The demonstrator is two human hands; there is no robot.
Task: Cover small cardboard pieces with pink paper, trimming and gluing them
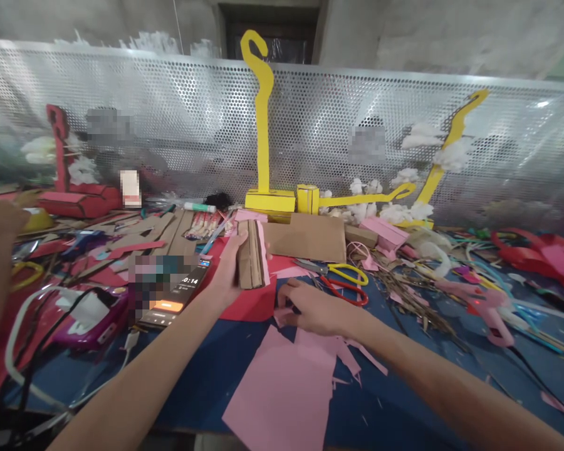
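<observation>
Walls point(451, 37) of bare grey are seen at the back of the room, broken at the top by a dark recess point(272, 31). Most of their lower part is screened by a perforated metal panel point(178, 144), behind which crumpled translucent material is pressed. Before it a blue tabletop point(202, 373) is spread, its far half buried under strips, scraps and tools.

Near the front edge a pink sheet point(282, 388) is laid flat, with torn strips beside it; beyond it the blue is covered in part by a red sheet point(249, 311). Against the panel, a tall yellow hook point(263, 125) is held upright by a yellow block point(270, 202), and a red hooked piece point(62, 153) is stood at the left. A flat cardboard piece point(310, 241) is propped below the yellow block. On the right, dry twigs point(413, 304) are heaped and a pink glue gun point(486, 307) is set down; on the left a lit phone point(188, 288) is placed.

Above the red sheet, a cardboard block point(250, 260) is gripped between the thumb and fingers of the left hand point(228, 269). The right hand point(308, 304) is half curled, its fingertips brought to a small pink scrap point(283, 315); whether it is pinched cannot be told. Just beyond, yellow-handled scissors point(348, 274) are left.
</observation>
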